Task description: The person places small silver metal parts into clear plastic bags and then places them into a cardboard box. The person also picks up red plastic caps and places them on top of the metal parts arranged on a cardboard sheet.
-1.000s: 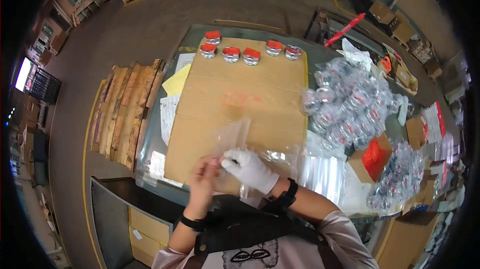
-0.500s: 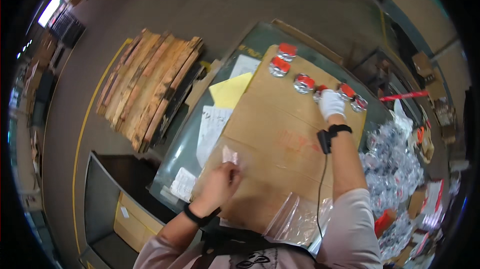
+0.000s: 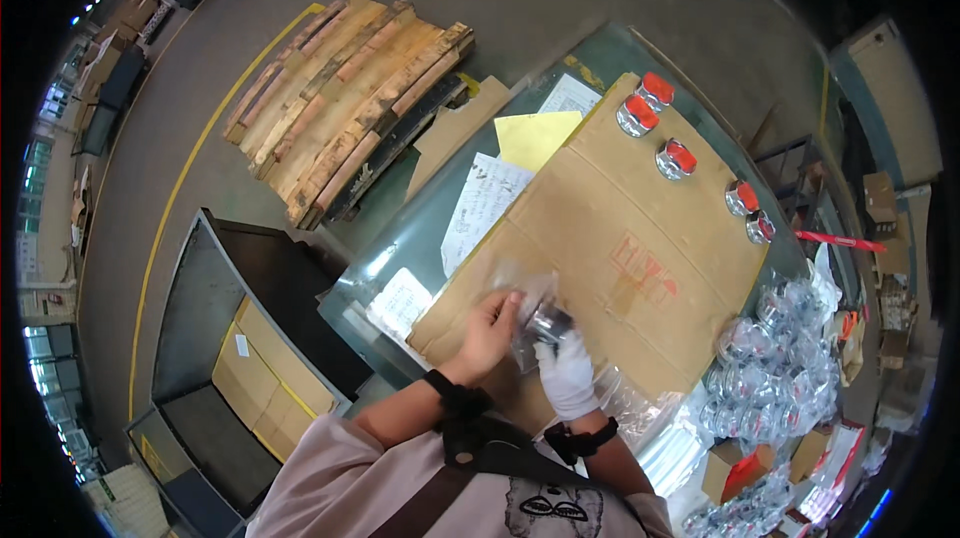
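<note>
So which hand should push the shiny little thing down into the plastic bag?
Probably the right hand, the one in the white glove. Its fingers are already on the small shiny part at the mouth of the clear plastic bag. The bare left hand grips the bag's edge, so it looks busy steadying it.

Bare left hand (image 3: pixel 490 330) fingers curled, gloved right hand (image 3: pixel 567 373) close beside it, seemingly pinching, both forearms bent inward

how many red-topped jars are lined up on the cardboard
5 red-topped jars in a row along the cardboard sheet's far edge: two at its far corner, one in the middle, two toward the right end. None look hidden.
</note>
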`<control>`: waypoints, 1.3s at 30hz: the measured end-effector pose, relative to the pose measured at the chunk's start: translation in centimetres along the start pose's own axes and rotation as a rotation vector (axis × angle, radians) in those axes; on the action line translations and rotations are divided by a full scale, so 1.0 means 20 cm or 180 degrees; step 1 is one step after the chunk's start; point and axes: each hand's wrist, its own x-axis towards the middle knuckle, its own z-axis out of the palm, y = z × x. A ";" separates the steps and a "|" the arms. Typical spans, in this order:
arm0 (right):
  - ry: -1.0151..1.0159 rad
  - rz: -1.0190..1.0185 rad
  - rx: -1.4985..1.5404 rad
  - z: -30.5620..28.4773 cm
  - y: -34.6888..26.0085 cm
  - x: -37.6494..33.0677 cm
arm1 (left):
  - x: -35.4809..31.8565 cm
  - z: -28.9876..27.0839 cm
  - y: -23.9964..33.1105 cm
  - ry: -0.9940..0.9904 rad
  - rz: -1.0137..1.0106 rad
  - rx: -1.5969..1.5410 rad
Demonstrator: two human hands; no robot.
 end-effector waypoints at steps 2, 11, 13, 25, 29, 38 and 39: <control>-0.0292 -0.0147 -0.0844 0.06 0.01 -0.07 | -0.07 -0.03 -0.01 -0.0157 0.1603 0.0956; -0.0735 0.1743 0.2835 -0.21 -0.14 -0.02 | -0.46 0.02 0.14 -0.1139 0.1364 0.0373; -0.0455 0.0367 0.1525 -0.40 -0.30 -0.10 | -0.32 -0.07 0.15 -0.1042 0.0192 -0.0508; 0.0167 0.0934 0.1696 -0.21 -0.18 -0.26 | -0.35 -0.07 -0.07 -0.0693 0.2804 0.4072; -0.0315 -0.1008 -0.1132 -0.28 -0.12 -0.29 | -0.34 -0.06 -0.13 -0.0807 0.2455 0.3731; -0.0777 -0.0931 -0.1729 -0.26 -0.11 -0.20 | -0.47 0.01 -0.14 -0.0040 0.2710 0.4126; -0.0800 -0.0738 -0.1529 -0.28 -0.12 -0.20 | -0.43 0.04 -0.15 -0.0080 0.2633 0.4255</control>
